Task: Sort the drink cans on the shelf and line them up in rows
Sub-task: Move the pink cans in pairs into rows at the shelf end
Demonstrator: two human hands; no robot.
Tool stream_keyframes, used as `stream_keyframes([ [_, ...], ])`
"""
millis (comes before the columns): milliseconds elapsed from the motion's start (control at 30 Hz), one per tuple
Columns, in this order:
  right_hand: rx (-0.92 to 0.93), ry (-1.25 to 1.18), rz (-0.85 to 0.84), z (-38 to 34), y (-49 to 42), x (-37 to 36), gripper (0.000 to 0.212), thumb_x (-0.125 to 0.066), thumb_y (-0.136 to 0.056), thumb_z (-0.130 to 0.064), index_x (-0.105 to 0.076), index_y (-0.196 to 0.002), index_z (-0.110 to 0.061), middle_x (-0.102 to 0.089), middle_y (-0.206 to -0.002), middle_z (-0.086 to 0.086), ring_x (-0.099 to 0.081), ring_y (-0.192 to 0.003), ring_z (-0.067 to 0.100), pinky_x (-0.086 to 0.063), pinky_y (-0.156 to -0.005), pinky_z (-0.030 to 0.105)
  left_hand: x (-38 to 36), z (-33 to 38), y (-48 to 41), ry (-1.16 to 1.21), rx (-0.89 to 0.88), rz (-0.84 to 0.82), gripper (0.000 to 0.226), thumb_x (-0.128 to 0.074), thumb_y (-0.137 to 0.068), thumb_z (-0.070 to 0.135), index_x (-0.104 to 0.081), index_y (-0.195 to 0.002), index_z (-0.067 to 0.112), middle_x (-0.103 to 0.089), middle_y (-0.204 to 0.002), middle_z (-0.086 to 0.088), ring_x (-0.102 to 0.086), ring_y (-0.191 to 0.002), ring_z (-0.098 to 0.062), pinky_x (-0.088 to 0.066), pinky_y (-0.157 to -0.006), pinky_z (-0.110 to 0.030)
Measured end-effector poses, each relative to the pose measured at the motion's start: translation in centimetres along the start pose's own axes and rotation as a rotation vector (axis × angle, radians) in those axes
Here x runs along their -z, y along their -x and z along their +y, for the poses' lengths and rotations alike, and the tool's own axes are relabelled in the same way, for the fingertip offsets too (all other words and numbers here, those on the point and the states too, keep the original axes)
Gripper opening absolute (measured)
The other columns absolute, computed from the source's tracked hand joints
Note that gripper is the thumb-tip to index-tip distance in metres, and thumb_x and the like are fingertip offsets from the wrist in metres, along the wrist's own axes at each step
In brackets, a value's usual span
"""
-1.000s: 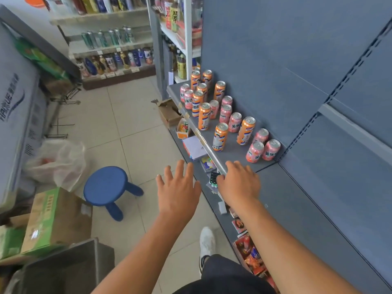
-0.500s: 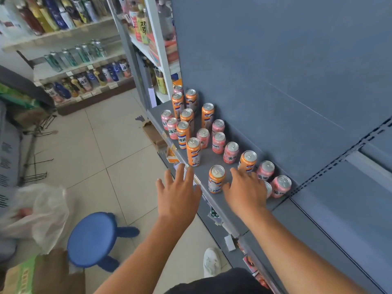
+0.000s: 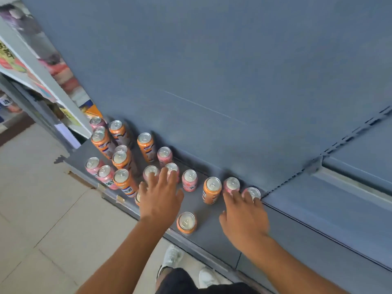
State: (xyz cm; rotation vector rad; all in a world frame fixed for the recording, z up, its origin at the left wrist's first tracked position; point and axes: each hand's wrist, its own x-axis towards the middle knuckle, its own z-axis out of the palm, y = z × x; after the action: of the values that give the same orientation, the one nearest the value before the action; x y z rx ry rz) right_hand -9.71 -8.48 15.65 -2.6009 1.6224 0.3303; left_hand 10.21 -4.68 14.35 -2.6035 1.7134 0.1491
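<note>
The grey shelf (image 3: 209,230) sat low, and the cans stood upright on it in a loose scatter. Tall orange cans (image 3: 146,145) were mixed in with short pink cans (image 3: 189,180), thickest at the left end and thinning to the right, most of them close to the back panel (image 3: 212,71). No clean rows had formed.

The left hand (image 3: 160,198) was reached out flat over the middle of the shelf, fingers (image 3: 163,177) straight and spread wide, gripping nothing. Its fingertips lay over the tops of a pink pair (image 3: 151,170) (whether they pressed down or only brushed, I could not tell), and its thumb side hid most of another can at the front edge.

The right hand (image 3: 244,219) was also spread and held nothing. Its fingers (image 3: 230,198) were stretched toward the end pair (image 3: 232,183), the last two pink cans on the right, with the fingertips touching them near the rims.

One orange can, the mid can (image 3: 212,188), stood between the two hands, just left of the end pair. Another, the front can (image 3: 186,222), stood alone near the front edge between the wrists.

Below were the tiled floor (image 3: 42,209) and white shoes (image 3: 171,256). The neighbouring rack (image 3: 31,60) to the left was too blurred to read.
</note>
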Motion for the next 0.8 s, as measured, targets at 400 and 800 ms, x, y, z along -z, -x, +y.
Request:
stream_keyframes([
  [400,-0.325,-0.089,-0.112,-3.1,-3.9,-3.1,0.058,-0.072,-0.071,-0.031,-0.06,-0.123,-0.011,-0.06,-0.128,0.008,-0.061,-0.107,0.033,-0.051,-0.078,0.044,-5.0,-3.4,-10.1,-0.014,-0.343,-0.208,0.048,-0.046,-0.096,0.045,-0.04,-0.139,0.023,-0.041,-0.142,0.001,-0.04,-0.131,-0.03,-0.043,-0.094,-0.045],
  [800,-0.876,-0.776,-0.094,-4.0,-1.6,-11.0,0.083,-0.065,-0.088,-0.028,-0.011,-0.15,-0.024,-0.013,-0.162,-0.002,-0.031,-0.143,0.028,-0.044,-0.104,0.051,-10.7,-1.0,-9.9,0.405,-0.054,-0.517,0.058,-0.059,-0.091,0.036,-0.034,-0.14,0.016,-0.048,-0.143,-0.01,-0.046,-0.128,-0.036,-0.044,-0.09,-0.049],
])
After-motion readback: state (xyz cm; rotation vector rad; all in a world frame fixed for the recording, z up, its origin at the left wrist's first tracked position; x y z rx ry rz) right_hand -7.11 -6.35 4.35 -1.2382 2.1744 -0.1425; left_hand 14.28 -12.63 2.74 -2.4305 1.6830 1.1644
